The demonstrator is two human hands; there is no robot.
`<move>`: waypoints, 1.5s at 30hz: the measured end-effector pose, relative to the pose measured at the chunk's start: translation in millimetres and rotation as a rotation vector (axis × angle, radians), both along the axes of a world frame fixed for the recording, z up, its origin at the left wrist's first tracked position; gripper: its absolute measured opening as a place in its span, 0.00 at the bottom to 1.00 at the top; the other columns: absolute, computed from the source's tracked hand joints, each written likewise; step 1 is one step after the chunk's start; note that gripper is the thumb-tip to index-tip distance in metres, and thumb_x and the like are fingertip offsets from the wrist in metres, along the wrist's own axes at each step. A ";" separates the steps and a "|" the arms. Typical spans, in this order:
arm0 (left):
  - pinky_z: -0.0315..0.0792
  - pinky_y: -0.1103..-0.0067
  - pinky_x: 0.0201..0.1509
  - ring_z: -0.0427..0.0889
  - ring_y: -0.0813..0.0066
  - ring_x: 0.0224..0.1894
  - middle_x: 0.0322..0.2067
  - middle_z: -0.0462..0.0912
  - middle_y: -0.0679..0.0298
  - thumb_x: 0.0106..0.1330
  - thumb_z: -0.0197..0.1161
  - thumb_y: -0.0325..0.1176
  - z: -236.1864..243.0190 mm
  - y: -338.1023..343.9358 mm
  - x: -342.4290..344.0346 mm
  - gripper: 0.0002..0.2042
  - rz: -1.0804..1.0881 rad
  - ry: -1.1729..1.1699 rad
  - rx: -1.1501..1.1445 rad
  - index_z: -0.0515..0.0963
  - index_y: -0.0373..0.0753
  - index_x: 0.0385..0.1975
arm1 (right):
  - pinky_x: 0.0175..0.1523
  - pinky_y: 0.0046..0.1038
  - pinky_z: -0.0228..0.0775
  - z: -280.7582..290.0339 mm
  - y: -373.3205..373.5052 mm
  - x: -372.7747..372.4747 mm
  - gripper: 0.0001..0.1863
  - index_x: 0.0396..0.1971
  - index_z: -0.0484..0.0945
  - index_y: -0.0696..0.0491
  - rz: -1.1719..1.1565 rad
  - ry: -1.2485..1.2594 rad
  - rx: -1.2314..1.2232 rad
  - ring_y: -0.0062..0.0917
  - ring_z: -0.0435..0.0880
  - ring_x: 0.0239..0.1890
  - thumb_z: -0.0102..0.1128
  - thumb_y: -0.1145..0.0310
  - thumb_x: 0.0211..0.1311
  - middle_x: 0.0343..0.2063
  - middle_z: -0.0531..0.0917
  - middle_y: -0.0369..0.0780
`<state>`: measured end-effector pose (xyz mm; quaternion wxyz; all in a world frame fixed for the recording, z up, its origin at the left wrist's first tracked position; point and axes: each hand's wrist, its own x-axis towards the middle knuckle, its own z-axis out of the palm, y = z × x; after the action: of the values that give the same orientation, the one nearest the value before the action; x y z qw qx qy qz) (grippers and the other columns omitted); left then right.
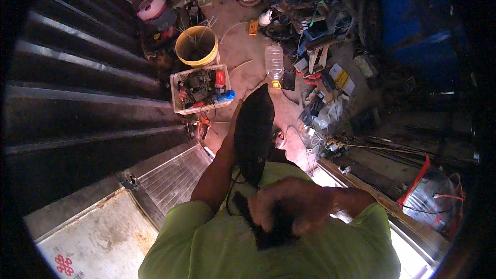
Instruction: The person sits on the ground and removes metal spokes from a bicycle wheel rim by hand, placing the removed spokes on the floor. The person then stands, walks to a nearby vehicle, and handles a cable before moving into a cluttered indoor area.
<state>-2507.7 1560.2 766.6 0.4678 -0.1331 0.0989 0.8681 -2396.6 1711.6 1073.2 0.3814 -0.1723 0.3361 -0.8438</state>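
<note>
From the head view, the left hand [236, 119] holds a long black pointed thing [253, 132] up from behind; its fingers are hidden. The right hand [289, 204] curls shut on a small black thing [268, 235] near the green shirt [217, 243]. Far away, a yellow bucket [196, 46] and a white basket [201, 89] sit on the floor.

We have a single view, from a fisheye camera on the person's head, looking steeply down along the chest and forearms, which rise from the lower edge and sit very close to the lens. Beyond them we see the dirt floor [248, 57] well below, with a yellow bucket [196, 46] and a white crate [200, 89] toward the top. Straight edges bend near the dark round rim, and no second view overlaps this one.
</note>
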 end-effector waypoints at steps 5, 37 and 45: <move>0.74 0.61 0.68 0.82 0.56 0.59 0.60 0.80 0.54 0.76 0.50 0.64 24.6 6.4 1.1 0.36 0.010 0.040 0.070 0.68 0.40 0.71 | 0.47 0.29 0.74 -56.9 30.0 3.7 0.27 0.43 0.83 0.54 -0.388 -0.108 0.428 0.25 0.81 0.43 0.58 0.41 0.72 0.42 0.84 0.37; 0.70 0.73 0.65 0.81 0.65 0.57 0.54 0.84 0.56 0.77 0.59 0.48 124.7 74.0 3.1 0.25 -0.387 1.017 -0.924 0.77 0.31 0.59 | 0.67 0.46 0.74 -217.9 16.0 32.6 0.41 0.68 0.71 0.50 -1.063 -0.805 -0.288 0.43 0.81 0.59 0.55 0.32 0.69 0.61 0.80 0.46; 0.70 0.71 0.67 0.78 0.63 0.62 0.61 0.76 0.54 0.72 0.67 0.42 145.9 137.4 -15.7 0.24 -0.489 1.242 -0.868 0.76 0.33 0.62 | 0.65 0.46 0.75 -226.6 88.6 20.9 0.42 0.66 0.74 0.54 -1.225 -0.611 -0.725 0.45 0.83 0.57 0.53 0.31 0.68 0.59 0.82 0.49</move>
<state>-2523.4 1697.6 912.5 0.4107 0.2303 0.6973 0.5405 -2375.7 1800.2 846.7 -0.1577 0.1706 -0.0457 -0.9716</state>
